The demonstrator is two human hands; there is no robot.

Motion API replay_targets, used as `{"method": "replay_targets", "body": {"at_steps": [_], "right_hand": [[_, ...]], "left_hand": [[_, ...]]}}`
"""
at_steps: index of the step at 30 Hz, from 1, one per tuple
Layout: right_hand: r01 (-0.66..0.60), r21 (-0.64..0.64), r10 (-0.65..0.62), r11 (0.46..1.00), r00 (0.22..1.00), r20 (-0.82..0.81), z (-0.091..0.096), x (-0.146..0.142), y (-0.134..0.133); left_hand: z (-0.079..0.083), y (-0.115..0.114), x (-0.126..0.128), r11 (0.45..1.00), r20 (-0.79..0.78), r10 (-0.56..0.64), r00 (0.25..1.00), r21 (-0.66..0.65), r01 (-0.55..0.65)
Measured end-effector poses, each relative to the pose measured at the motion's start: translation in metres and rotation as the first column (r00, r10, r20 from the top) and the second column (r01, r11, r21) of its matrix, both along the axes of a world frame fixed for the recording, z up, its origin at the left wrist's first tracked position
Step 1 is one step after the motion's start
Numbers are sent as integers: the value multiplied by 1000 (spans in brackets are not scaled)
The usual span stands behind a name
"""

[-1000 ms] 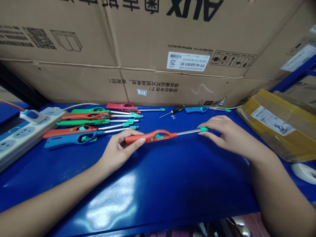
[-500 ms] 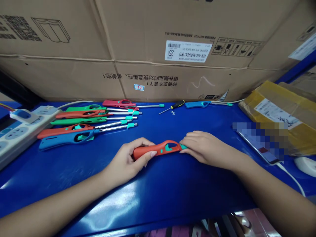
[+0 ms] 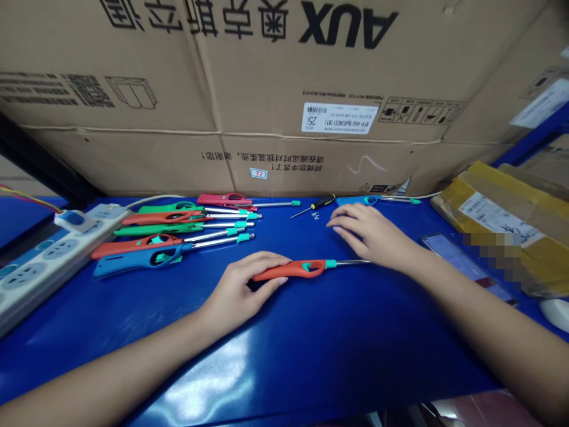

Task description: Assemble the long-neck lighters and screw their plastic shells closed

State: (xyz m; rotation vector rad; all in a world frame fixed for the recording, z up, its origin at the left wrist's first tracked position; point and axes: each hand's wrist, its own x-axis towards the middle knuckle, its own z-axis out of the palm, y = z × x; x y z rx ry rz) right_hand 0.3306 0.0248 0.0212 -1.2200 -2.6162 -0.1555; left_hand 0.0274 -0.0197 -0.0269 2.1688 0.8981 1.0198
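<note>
My left hand (image 3: 246, 281) is closed round the handle of an orange gas lighter (image 3: 306, 270), the long-nosed kind. A teal collar sits at its front, and its metal tube points right, the far end hidden behind my right wrist. My right hand (image 3: 367, 234) is off the lighter, fingers apart and holding nothing. Just beyond its fingertips lie a small black-and-yellow screwdriver (image 3: 323, 202), some tiny silvery pieces (image 3: 315, 215) and a blue gas lighter (image 3: 351, 200), which the hand partly covers.
Several lighters, including a blue one (image 3: 133, 261) and a red one (image 3: 222, 198), lie at the left on the blue table (image 3: 288, 356). A power strip (image 3: 57, 255) borders them. Large cardboard box (image 3: 262, 71) behind; taped parcel (image 3: 484, 207) and phone (image 3: 462, 264) at right.
My right hand has let go of the orange lighter's front end and moved up and away, its fingers opening. The metal tube now shows. The camera view has tilted upward.
</note>
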Motion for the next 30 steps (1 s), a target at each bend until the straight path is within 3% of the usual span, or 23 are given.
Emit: {"method": "replay_targets", "body": {"at_steps": [3,8,14,20,24,28,30], "right_hand": [[93,90,-105,992,985,137,4,5,38],[96,19,-98,995,977,190,-5,6,92],[64,-41,-58,997,989,135,-14,4,114],[118,40,-113,992,987,-117,-1,0,96],[219,88,-179,972,928,-328,10,-10,57],[274,-42,-262,961,851,-456,9,-21,10],[344,3,-303,939,830,-468,5,-21,-6]], "left_hand": [[-2,3,-4,998,-56,-8,998,69,12],[-6,6,-11,996,-167,-17,986,88,32],[-2,10,-20,994,-261,31,965,106,-3],[8,5,-19,988,-270,-48,962,131,86],[5,1,-14,973,-204,-79,976,198,120],[-1,-2,-10,930,-121,-97,988,342,134],[-4,-5,-8,899,-123,-139,983,401,178]]}}
